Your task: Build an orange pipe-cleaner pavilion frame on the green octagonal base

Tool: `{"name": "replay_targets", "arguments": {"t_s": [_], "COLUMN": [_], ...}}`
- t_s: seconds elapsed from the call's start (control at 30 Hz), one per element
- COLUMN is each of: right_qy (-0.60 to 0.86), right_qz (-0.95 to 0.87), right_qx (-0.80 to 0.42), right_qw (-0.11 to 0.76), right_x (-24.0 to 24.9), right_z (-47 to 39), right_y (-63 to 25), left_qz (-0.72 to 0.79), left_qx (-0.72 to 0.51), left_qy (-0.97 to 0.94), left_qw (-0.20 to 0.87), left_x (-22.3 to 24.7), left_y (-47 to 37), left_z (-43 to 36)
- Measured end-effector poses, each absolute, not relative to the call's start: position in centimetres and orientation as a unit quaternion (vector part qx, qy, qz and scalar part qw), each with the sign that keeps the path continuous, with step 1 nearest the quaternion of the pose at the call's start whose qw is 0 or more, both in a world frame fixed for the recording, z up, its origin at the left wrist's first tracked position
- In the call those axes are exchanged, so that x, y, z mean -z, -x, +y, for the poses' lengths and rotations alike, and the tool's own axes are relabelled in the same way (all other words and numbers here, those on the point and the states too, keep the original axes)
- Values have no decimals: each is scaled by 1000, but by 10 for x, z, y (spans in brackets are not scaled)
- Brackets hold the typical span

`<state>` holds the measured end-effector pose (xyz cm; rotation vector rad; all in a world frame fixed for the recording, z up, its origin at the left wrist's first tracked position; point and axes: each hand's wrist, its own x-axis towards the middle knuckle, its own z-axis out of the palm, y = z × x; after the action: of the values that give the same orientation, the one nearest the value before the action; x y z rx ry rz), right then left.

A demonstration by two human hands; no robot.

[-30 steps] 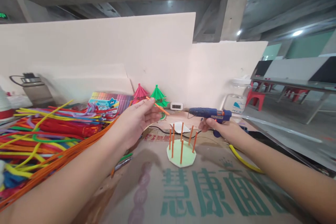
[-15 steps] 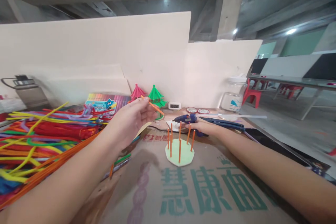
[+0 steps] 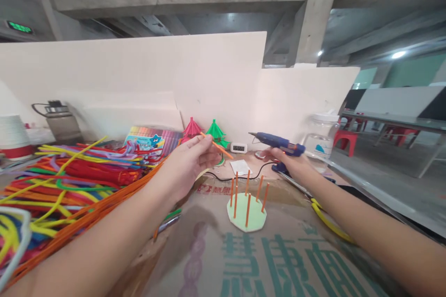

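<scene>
The green base (image 3: 257,221) is a flat, pale plate with many straight sides, and it lies on the brown cardboard (image 3: 205,267). Seven thin orange posts (image 3: 247,211) stand up from it, some leaning a little.

The left hand (image 3: 193,160) is up in the air, behind the green base and to its left. Its arm comes in from the bottom left corner. The thumb and first finger are pinched together on an orange stick (image 3: 223,150), which slants down to the right. The other fingers curl in.

The right hand (image 3: 284,158) is behind the green base and to its right, with its arm reaching in from the right. Its fingers are wrapped around the blue glue gun (image 3: 275,141), and the thin tip points left. The hand hides most of the handle, so I cannot tell where each finger sits.

The left hand also covers part of the pink paper-like top (image 3: 191,128), and the green one (image 3: 213,131) is partly hidden too. Both look pointy, with folds. Far left of the green base is a messy pile of soft, fuzzy stems (image 3: 75,171), cut off by the picture's edge. A smooth, see-through bottle (image 3: 318,143) stands behind the green base, off to the right.
</scene>
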<state>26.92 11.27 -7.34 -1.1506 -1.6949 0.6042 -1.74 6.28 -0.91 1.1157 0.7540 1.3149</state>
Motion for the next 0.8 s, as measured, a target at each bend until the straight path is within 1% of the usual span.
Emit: {"name": "replay_targets", "arguments": {"t_s": [0.03,0.1,0.27,0.33,0.43,0.67,0.8], "right_qy": [443,399,335,317,321,335,350], "right_qz": [-698,-715,-758,-772,-783,-802,-797], "right_qx": [-250,-245,-280,-270,-235,-251,-235], "right_qw": [504,519,485,481,478,425,432], "right_x": [68,59,41,38,34,20,19], "right_z": [106,93,73,67,58,40,37], "right_y": [-270,-269,-260,-256,-251,-239,-236], "left_qz": [323,329,361,368,357,358,362], "left_qx": [-566,-570,-577,-580,-584,-584,-587], "left_qy": [-477,-466,-409,-388,-378,-369,-365], "left_qw": [590,591,608,614,623,628,625], "left_x": [10,12,8,5,3,0,-1], "left_y": [17,16,13,12,11,9,7], "left_z": [63,64,63,62,60,54,55]}}
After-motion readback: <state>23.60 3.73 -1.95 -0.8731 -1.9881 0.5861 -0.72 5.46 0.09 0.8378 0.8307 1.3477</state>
